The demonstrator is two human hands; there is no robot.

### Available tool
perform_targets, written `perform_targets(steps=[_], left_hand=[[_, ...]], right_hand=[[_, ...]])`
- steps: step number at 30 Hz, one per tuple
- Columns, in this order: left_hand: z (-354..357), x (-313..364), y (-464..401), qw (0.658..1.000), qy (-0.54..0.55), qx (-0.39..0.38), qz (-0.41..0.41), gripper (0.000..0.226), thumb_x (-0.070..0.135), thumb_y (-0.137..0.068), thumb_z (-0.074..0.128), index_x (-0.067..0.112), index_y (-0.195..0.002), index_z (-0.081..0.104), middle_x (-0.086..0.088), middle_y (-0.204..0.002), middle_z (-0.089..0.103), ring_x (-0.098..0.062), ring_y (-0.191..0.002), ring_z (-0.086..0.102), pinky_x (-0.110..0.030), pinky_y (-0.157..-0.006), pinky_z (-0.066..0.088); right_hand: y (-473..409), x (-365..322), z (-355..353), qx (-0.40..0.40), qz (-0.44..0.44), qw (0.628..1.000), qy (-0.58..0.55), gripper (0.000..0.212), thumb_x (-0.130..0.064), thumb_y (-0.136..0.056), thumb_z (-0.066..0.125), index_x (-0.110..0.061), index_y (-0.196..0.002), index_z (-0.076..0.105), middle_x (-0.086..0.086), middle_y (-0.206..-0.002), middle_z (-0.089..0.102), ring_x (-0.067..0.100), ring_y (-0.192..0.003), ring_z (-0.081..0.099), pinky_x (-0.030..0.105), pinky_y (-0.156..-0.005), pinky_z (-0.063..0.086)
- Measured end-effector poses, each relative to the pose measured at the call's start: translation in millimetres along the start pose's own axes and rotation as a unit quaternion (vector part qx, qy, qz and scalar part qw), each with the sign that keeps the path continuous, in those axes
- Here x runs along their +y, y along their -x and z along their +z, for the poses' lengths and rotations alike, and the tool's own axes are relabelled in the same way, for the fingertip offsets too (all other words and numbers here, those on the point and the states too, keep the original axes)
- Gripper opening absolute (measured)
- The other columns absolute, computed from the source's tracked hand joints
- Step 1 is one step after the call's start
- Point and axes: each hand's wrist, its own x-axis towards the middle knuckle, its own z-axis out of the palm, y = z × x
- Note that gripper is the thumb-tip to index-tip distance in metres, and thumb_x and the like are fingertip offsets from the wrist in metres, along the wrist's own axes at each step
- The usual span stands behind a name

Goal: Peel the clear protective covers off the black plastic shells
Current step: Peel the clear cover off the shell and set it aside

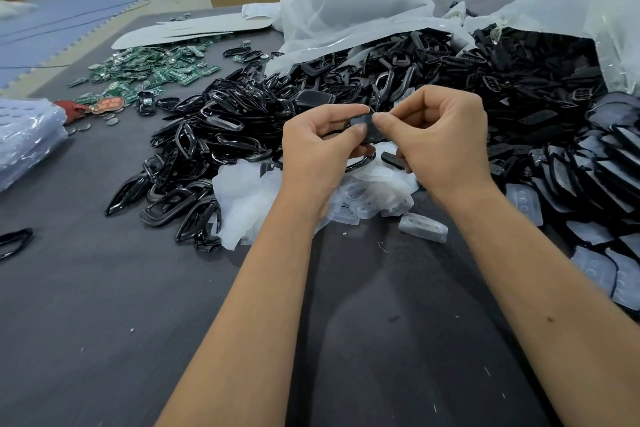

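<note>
The left hand (320, 146) grips a black shell (367, 128). The right hand (438, 135) pinches its edge above the bench (104, 288)

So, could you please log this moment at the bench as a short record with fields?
held item: black plastic shell, above the table
left hand: grips the shell's left end
right hand: pinches at the shell's right edge
under the hands: heap of clear moulded plastic covers
behind: big pile of black plastic frames and shells
far left: green circuit boards
surface: dark grey table
cover on held shell: cannot tell
</note>
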Motion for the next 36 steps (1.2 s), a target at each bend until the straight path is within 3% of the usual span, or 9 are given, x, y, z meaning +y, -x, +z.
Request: perform_targets(steps=[10,14,17,22,26,33,36], left_hand=[[-1.0,2.0,1.1,1.000,-0.005,-0.004,-0.003,0.021,-0.012,-0.090,0.066,-0.001,-0.105,0.075,-0.014,-0.086,0.078,-0.023,-0.069,0.074,-0.024,-0.066,0.058],[-1.2,2.7,1.7,1.000,0.007,-0.002,-0.009,0.021,-0.013,-0.089,0.066,-0.001,-0.105,0.075,-0.015,-0.086,0.078,-0.025,-0.071,0.074,-0.026,-0.068,0.059],[-1.7,2.9,1.3,1.000,0.012,-0.001,-0.007,0.022,-0.013,-0.090,0.066,0.002,-0.103,0.076,-0.014,-0.084,0.078,-0.022,-0.065,0.072,-0.024,-0.066,0.058],[-2.5,2.6,1.1,1.000,0.021,0.000,-0.002,0.021,-0.012,-0.091,0.066,0.003,-0.102,0.076,-0.010,-0.083,0.078,-0.020,-0.071,0.074,-0.026,-0.067,0.059],[-3.8,3.5,1.2,0.999,0.039,-0.015,-0.007,0.022,-0.012,-0.092,0.063,0.003,-0.104,0.076,-0.006,-0.080,0.077,-0.020,-0.074,0.074,-0.026,-0.069,0.059],[-2.4,4.4,2.3,0.999,0.039,-0.036,-0.008,0.019,-0.009,-0.091,0.068,0.004,-0.103,0.075,-0.015,-0.092,0.077,-0.020,-0.075,0.073,-0.025,-0.068,0.057],[-1.6,3.1,2.1,0.999,0.033,-0.025,-0.008,0.019,-0.011,-0.089,0.069,0.004,-0.101,0.074,-0.014,-0.090,0.077,-0.019,-0.072,0.074,-0.023,-0.066,0.057]], right_hand=[[0.2,1.4,-1.1,0.007,0.004,1.000,0.014,0.022,-0.027,-0.078,0.092,-0.021,-0.069,0.073,-0.007,-0.061,0.071,0.006,-0.052,0.066,0.020,-0.054,0.051],[1.0,2.7,-1.4,0.017,0.029,0.999,0.000,0.027,-0.033,-0.074,0.094,-0.019,-0.071,0.071,-0.003,-0.064,0.072,0.008,-0.053,0.066,0.026,-0.054,0.053],[1.6,2.4,-3.1,0.002,0.098,0.993,-0.070,0.032,-0.031,-0.073,0.096,-0.016,-0.077,0.068,0.003,-0.070,0.073,0.012,-0.053,0.062,0.027,-0.048,0.050],[2.6,0.7,-5.0,-0.104,0.206,0.949,-0.215,0.022,-0.017,-0.079,0.090,-0.014,-0.087,0.069,0.000,-0.077,0.072,0.012,-0.061,0.064,0.022,-0.048,0.047],[4.0,-0.4,-3.3,-0.116,0.212,0.940,-0.241,0.020,-0.011,-0.082,0.086,-0.011,-0.090,0.068,0.002,-0.077,0.069,0.012,-0.061,0.064,0.021,-0.048,0.046],[1.7,0.7,-3.4,-0.105,0.222,0.935,-0.257,0.014,-0.011,-0.087,0.082,-0.012,-0.084,0.068,0.002,-0.074,0.069,0.010,-0.056,0.059,0.021,-0.048,0.045],[2.5,1.1,-2.7,-0.107,0.212,0.942,-0.239,0.015,-0.011,-0.087,0.082,-0.009,-0.084,0.068,0.010,-0.080,0.069,0.012,-0.056,0.058,0.021,-0.046,0.044]])
